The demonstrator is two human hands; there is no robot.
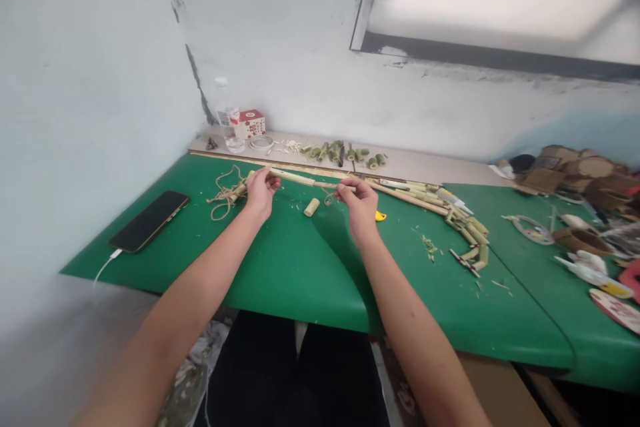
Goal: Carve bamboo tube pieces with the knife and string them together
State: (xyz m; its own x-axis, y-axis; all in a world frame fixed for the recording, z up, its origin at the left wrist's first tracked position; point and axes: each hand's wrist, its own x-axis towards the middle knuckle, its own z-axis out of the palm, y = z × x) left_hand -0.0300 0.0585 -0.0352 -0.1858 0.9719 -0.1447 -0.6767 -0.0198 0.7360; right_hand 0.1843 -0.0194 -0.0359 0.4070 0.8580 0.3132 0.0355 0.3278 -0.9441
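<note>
Between my two hands a thin pale bamboo stick (295,177) is held level above the green table. My left hand (262,191) is closed round its left end, beside a short bamboo piece with loose twine (223,200). My right hand (358,200) pinches the thinner, brownish right end, where a small loop of string (329,199) hangs. Below the stick a short cut bamboo tube (311,207) lies on the table. A yellow object (381,216) shows just right of my right hand.
A phone (150,221) with a white cable lies at the left. Joined bamboo pieces (473,240) and a long rod (410,199) are at the right. A bottle (231,120), a red-white box (250,124) and green bamboo pieces (330,151) stand along the back. Clutter (580,177) fills the far right.
</note>
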